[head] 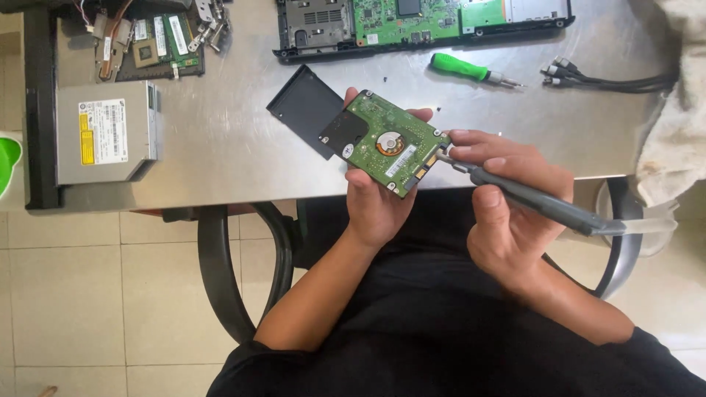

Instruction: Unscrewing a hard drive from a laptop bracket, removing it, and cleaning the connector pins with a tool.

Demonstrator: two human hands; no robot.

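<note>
Cradling hard drive [386, 143] left hand [375, 206], right hand [507, 213] pinching screwdriver [537, 198].

An electronics repair bench, likely in a small workshop or home workspace. Bare metal table [243, 147] strewn with dismantled computer parts: opened laptop chassis [423, 26] with green circuit board exposed, silver optical drive [107, 132], loose memory modules and heatsink pieces [147, 40], black plastic cover [305, 110], green-handled screwdriver [471, 71], bundle of cables [610, 79]. Pale tiled floor [95, 294] below, round black stool frame [235, 272] tucked under the edge.
</note>
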